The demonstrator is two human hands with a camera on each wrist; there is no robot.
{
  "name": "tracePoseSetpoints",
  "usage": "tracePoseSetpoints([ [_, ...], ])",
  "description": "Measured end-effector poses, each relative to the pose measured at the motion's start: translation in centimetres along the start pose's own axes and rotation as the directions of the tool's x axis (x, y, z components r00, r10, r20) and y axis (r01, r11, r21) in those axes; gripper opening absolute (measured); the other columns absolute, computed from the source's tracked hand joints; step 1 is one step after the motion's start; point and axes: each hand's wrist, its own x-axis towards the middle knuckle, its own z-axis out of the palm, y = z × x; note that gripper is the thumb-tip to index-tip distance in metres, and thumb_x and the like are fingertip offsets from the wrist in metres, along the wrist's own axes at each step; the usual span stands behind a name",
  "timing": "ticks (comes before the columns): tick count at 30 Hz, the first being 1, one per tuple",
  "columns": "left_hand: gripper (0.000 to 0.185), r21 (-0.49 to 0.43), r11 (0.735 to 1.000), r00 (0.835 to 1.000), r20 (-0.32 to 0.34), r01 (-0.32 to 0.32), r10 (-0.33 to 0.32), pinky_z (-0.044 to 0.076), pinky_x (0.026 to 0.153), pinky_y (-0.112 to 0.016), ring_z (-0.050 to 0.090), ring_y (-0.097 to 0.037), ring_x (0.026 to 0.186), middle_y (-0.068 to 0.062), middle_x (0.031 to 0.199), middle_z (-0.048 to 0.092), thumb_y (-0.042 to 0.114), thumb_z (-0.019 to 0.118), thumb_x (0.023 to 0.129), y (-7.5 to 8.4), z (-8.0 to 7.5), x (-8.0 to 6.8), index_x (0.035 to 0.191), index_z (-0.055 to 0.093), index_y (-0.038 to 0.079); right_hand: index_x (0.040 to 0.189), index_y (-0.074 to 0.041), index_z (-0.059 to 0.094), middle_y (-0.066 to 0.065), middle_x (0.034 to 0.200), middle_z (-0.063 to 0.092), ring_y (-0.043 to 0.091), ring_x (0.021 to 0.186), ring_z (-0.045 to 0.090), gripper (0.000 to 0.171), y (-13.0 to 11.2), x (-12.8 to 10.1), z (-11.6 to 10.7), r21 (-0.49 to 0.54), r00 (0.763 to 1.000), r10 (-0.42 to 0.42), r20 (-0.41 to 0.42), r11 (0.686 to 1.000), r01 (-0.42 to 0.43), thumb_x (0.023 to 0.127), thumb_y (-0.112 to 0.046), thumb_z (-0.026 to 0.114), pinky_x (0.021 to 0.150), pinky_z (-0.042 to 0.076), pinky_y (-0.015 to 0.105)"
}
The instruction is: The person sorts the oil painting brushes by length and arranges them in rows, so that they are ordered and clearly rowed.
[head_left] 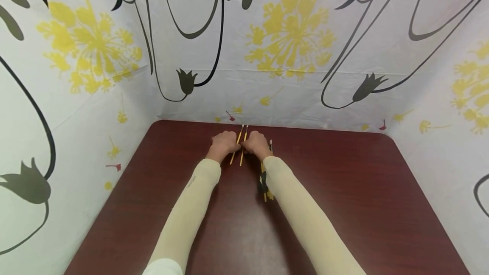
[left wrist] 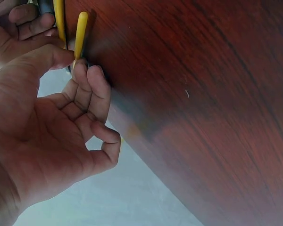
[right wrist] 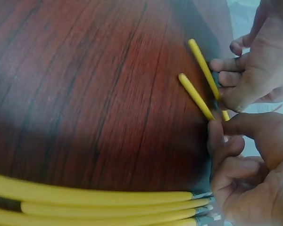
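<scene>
Two thin paintbrushes with yellow handles and pale tips lie side by side near the table's far edge. My left hand (head_left: 224,144) pinches the left paintbrush (head_left: 231,158) between thumb and fingertips; in the left wrist view its yellow handle (left wrist: 80,33) sticks out past them. The right paintbrush (head_left: 241,158) is pinched by my right hand (head_left: 256,142), with its handle end (right wrist: 193,93) showing in the right wrist view. Both hands are close together, thumbs almost meeting. Beside the right forearm lies a bundle of yellow-handled paintbrushes (right wrist: 99,209), partly hidden by the sleeve in the head view.
A black object (head_left: 262,181) sits at the bundle of brushes. The dark red-brown wooden table (head_left: 183,139) ends just beyond the hands at a wall covering (head_left: 229,92) with flower prints, which also rises on both sides.
</scene>
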Motion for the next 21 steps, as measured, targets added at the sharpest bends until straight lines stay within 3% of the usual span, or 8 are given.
tracePoseSetpoints([
  [4,0.027,-0.026,1.000,1.000,-0.009,0.005,-0.005,0.045,0.091,-0.059,0.062,-0.026,0.080,-0.007,0.087,0.064,0.039,0.058,0.089,0.06,0.10,-0.16,0.090,0.064,0.013,0.075,-0.005,0.074,0.006,0.059,0.066,0.021,0.052,0.060,0.031,-0.12,0.07,0.01,0.003,1.000,-0.004,0.017,1.000,0.004,0.090,-0.029,0.060,0.048,0.044,0.031],
  [8,0.024,-0.046,0.999,1.000,-0.003,0.007,-0.007,0.049,0.080,-0.050,0.062,-0.025,0.075,-0.006,0.083,0.063,0.036,0.057,0.091,0.23,0.09,-0.44,0.087,0.063,0.013,0.076,-0.005,0.074,0.003,0.054,0.062,0.021,0.052,0.060,0.031,-0.16,0.07,0.05,0.002,1.000,-0.003,0.014,1.000,0.003,0.090,-0.028,0.060,0.048,0.045,0.030],
  [21,0.026,-0.081,0.997,1.000,-0.002,0.014,-0.014,0.047,0.067,-0.043,0.061,-0.024,0.070,-0.006,0.078,0.063,0.036,0.056,0.092,0.21,0.36,-0.28,0.081,0.064,0.013,0.079,-0.006,0.073,0.012,0.074,0.073,0.025,0.065,0.068,0.031,0.11,-0.26,0.33,-0.008,0.999,-0.046,0.005,0.999,0.046,0.093,-0.030,0.059,0.051,0.046,0.030],
])
